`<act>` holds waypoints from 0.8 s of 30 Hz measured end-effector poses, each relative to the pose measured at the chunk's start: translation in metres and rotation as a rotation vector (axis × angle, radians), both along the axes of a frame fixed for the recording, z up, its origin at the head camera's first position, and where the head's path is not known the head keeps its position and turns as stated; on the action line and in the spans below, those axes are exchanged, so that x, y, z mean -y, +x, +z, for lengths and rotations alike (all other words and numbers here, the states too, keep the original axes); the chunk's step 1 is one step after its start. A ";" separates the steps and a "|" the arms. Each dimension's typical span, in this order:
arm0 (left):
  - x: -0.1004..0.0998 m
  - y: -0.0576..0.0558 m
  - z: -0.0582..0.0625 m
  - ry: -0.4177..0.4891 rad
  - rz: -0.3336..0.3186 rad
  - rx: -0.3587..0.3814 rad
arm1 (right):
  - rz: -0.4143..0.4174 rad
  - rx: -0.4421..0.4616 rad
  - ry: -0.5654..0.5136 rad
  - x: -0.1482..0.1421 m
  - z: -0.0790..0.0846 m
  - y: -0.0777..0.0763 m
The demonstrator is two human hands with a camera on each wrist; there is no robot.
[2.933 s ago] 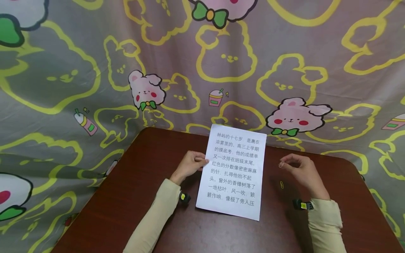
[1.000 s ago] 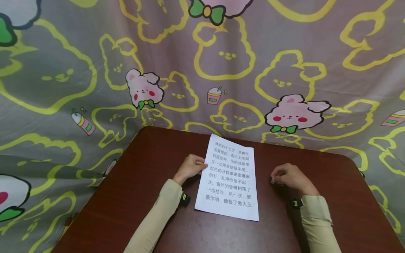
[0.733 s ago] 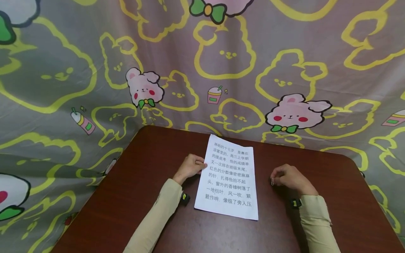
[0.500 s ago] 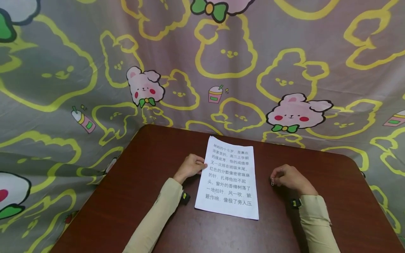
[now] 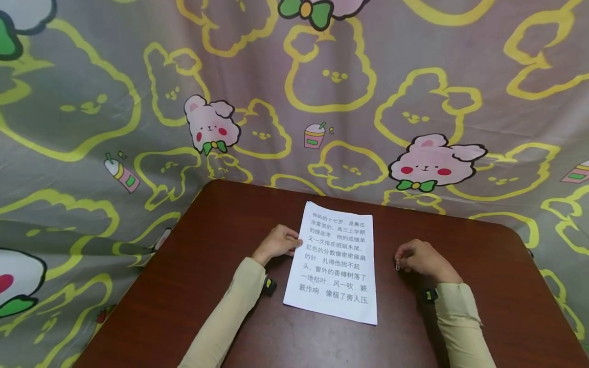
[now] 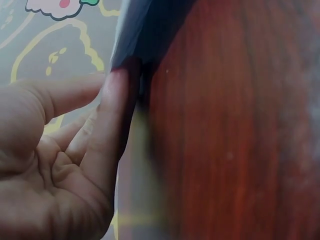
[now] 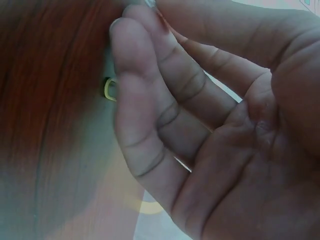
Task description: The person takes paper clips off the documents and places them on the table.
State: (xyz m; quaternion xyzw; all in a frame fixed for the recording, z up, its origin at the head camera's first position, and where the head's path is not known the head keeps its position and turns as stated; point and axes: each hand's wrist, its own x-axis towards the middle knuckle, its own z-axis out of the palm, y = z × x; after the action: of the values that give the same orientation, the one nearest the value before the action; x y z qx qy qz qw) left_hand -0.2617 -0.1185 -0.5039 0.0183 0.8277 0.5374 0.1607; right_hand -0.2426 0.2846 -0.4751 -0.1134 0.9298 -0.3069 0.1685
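A white paper [image 5: 336, 260] covered in printed Chinese text lies tilted on the brown table, its far end slightly curved. At its left edge, my left hand [image 5: 277, 241] pinches the paper between thumb and fingers; the left wrist view shows the pinched edge and the paper's shaded underside. To the right of the paper, my right hand [image 5: 421, 257] pinches a small pale paper clip [image 5: 398, 265] at its fingertips, just above the table. Behind those fingers in the right wrist view, a yellow paper clip [image 7: 110, 89] lies on the table, partly covered; the hand hides it in the head view.
The brown table [image 5: 184, 286] has rounded far corners. A grey curtain [image 5: 257, 61] with yellow outlines and pink rabbit faces hangs behind it and along its sides. A dark band with a small device [image 5: 269, 287] is on my left wrist, another [image 5: 430, 295] on my right.
Over about three seconds, the far end of the paper has come down. My right hand has moved left and lower with the pale clip, covering the yellow one. The left hand has barely shifted.
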 end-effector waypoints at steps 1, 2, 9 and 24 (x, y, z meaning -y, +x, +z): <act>0.000 0.000 0.000 0.004 -0.001 0.004 | 0.002 0.001 0.003 0.000 0.000 0.000; 0.001 -0.001 0.000 0.009 -0.002 0.006 | 0.000 0.006 0.006 0.000 0.001 0.000; 0.009 -0.001 0.002 0.047 0.025 0.045 | 0.033 0.012 -0.012 0.001 -0.001 0.000; 0.021 -0.004 0.007 0.045 0.030 0.055 | 0.014 -0.012 -0.001 0.002 -0.004 0.001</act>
State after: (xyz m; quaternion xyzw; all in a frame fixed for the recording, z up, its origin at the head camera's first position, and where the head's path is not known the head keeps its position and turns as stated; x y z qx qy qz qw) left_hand -0.2652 -0.1391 -0.4971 -0.0054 0.8109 0.5583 0.1749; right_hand -0.2420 0.2830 -0.4787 -0.1219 0.9298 -0.3054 0.1652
